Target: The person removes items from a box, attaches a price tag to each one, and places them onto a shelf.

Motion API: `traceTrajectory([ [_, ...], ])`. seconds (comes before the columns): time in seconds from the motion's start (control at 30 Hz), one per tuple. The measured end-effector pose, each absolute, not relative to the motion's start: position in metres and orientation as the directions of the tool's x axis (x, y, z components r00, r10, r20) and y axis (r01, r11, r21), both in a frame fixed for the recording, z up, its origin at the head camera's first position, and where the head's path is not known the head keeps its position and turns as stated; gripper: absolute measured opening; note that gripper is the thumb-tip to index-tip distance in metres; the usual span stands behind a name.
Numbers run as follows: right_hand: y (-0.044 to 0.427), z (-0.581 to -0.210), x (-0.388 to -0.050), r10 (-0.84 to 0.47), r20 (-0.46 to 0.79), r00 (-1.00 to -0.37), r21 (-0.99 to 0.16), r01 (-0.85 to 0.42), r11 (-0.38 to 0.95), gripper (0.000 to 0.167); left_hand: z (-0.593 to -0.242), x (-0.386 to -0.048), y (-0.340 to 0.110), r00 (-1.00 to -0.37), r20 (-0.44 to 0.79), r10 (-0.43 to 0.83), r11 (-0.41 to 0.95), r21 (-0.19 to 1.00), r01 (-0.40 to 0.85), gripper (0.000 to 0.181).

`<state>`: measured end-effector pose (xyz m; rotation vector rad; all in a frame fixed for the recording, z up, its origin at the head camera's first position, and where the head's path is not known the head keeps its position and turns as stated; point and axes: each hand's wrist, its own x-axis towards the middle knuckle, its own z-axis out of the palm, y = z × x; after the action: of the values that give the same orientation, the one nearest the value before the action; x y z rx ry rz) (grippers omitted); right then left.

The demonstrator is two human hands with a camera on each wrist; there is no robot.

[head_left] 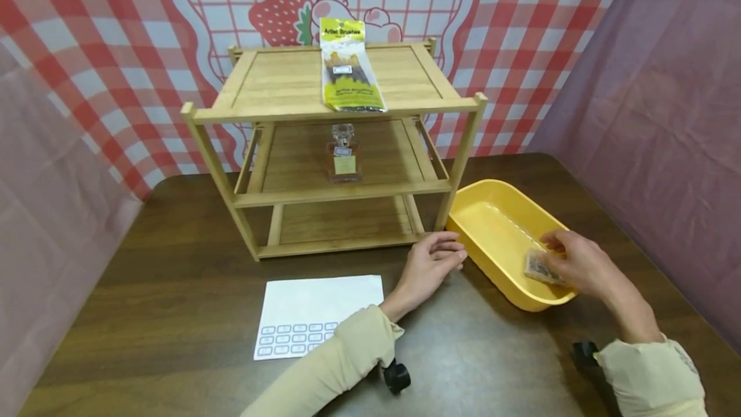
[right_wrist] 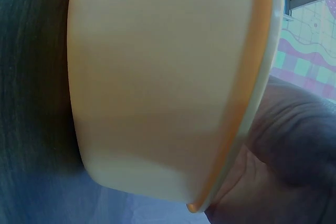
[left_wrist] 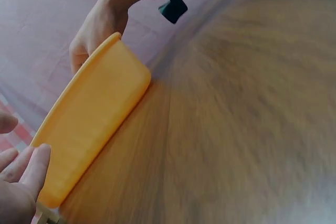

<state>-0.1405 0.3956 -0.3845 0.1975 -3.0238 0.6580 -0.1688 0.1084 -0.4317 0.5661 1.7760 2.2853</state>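
My right hand [head_left: 581, 266] reaches over the near right rim of a yellow plastic basin [head_left: 486, 227]. It holds a small flat rectangular block or packet [head_left: 539, 268], clear or pale with a dark pattern, inside the basin's near end; its exact kind is unclear. In the right wrist view the basin wall [right_wrist: 157, 77] hides the fingertips and the packet. My left hand [head_left: 428, 266] hovers by the basin's left side with loosely bent fingers and nothing in them. The left wrist view shows its fingers [left_wrist: 37, 169] close to the basin's outer wall; whether they touch is unclear.
A three-tier wooden rack [head_left: 341, 108] stands behind, its right leg close to the basin. An Artist Brushes pack [head_left: 350, 73] lies on its top tier, a glass perfume bottle [head_left: 344, 156] on the middle one. A white label sheet [head_left: 318, 301] lies in front, partly under the left sleeve.
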Motion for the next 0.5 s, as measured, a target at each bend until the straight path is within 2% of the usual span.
traceTrajectory([
  [0.23, 0.398, -0.381, -0.142, -0.101, -0.013, -0.995, -0.381, -0.089, 0.92, 0.042, -0.431, -0.167, 0.122, -0.928, 0.089, 0.361, -0.39, 0.918, -0.064, 0.035],
  [0.5, 0.397, -0.383, -0.143, -0.12, -0.005, -0.993, -0.354, -0.11, 0.929, 0.039, -0.433, -0.167, 0.129, -0.935, 0.07, 0.349, -0.428, 0.899, -0.093, 0.036],
])
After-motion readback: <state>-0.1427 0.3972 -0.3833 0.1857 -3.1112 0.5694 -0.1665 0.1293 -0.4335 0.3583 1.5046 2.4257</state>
